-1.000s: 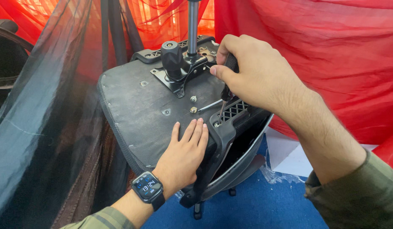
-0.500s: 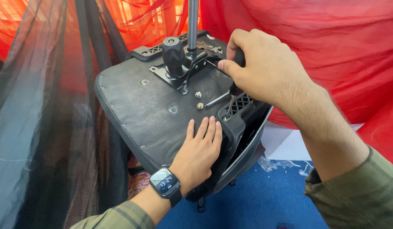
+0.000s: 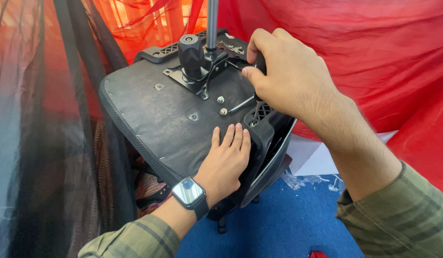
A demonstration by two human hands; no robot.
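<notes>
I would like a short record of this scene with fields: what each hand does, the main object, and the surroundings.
left hand: left hand lies flat on the underside of the chair seat, a smartwatch on the wrist
right hand: right hand grips a black-handled screwdriver, tip down at the armrest bracket
main object: overturned office chair, metal column pointing up
surroundings: red cloth, blue floor
</notes>
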